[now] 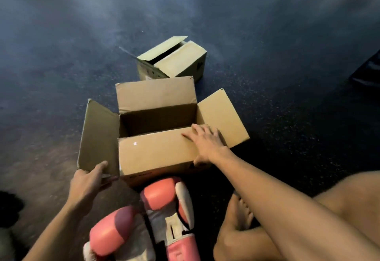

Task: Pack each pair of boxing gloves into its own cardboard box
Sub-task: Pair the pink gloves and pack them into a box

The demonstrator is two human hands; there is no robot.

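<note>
No text can be read. Dark print low on the near cardboard box (156, 153), centre frame, and a pale label (148, 78) on the far cardboard box (174, 61) above it, are too blurred.

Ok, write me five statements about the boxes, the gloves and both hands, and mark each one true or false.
1. The near box stands open, and no glove shows inside it. True.
2. The pink gloves are packed in that box. False: they lie on the floor in front of it, beside the person.
3. The right hand rests with spread fingers on the near flap. True.
4. The left hand holds a glove. False: it grips the corner of the left flap.
5. Only one box is in view. False: a far box, partly closed, stands behind the near one.
</note>
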